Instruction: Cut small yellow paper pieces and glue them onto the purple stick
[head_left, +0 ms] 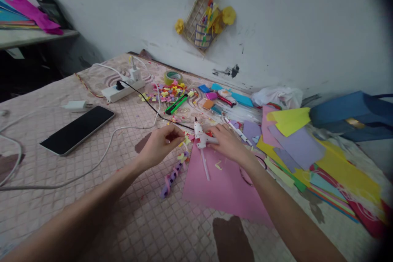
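My right hand (225,141) is wrapped round the handle of a white glue gun (200,134), whose dark nozzle points away from me and whose clear glue stick hangs out at the back. My left hand (162,143) is just left of the gun, with thumb and forefinger pinched together beside small yellow paper pieces (186,139); what lies between the fingertips is too small to tell. Below them rests a purple twisted stick (172,178) with pink winding and a yellow piece at its upper end. A pink sheet (221,192) lies under the gun.
A black phone (78,129), a white power strip (123,90) and loose cables are at the left. Paper flowers (167,92), a green cutter (176,104) and tape (172,77) lie farther back. Coloured sheets (301,147) and a blue bag (353,116) are at the right.
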### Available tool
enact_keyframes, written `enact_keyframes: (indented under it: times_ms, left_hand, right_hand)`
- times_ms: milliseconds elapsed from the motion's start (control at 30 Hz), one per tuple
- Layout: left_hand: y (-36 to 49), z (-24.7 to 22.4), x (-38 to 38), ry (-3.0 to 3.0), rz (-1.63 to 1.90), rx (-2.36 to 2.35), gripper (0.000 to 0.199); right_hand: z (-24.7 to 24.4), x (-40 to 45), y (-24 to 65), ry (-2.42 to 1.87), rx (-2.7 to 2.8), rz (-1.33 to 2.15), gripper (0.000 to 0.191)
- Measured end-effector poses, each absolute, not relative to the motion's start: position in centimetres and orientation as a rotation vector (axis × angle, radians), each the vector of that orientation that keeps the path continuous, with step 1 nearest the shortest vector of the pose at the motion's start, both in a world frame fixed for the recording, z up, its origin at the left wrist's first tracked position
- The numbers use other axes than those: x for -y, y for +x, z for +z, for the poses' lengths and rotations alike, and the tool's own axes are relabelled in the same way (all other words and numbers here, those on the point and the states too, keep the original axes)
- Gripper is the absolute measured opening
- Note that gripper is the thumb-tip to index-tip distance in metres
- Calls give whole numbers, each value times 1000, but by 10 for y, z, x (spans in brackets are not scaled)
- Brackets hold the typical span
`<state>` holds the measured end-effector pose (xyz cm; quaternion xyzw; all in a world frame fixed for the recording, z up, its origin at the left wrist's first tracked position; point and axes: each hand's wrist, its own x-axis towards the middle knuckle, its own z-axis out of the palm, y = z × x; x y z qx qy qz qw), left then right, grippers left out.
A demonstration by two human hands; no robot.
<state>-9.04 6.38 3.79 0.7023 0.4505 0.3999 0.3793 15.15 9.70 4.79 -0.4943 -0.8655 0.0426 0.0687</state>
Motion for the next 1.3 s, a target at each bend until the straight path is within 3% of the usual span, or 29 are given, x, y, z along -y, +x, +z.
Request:
enact_keyframes:
  times_ms: [267, 467, 667, 933, 1300]
  left_hand:
    - [-92, 36, -66, 1739, 1105, -1101, 13]
    - [-92, 39, -64, 1939, 1338, -1028, 4]
    - [-93, 39, -58, 2121, 1553, -858, 21]
    - [-93, 42, -52, 2213, 1763, -790, 29]
    - [-92, 49, -54, 2287, 1869, -679, 22]
  right_hand:
    - [32, -107, 163, -1376, 2688, 193, 37]
    - [51, -100, 173, -1364, 2322, 313, 34]
    - [71, -80, 178, -1428, 2001, 701, 24]
    - [79, -66, 178, -1244, 1912, 1192, 26]
    - [87, -66, 172, -1159, 2147, 1182, 39]
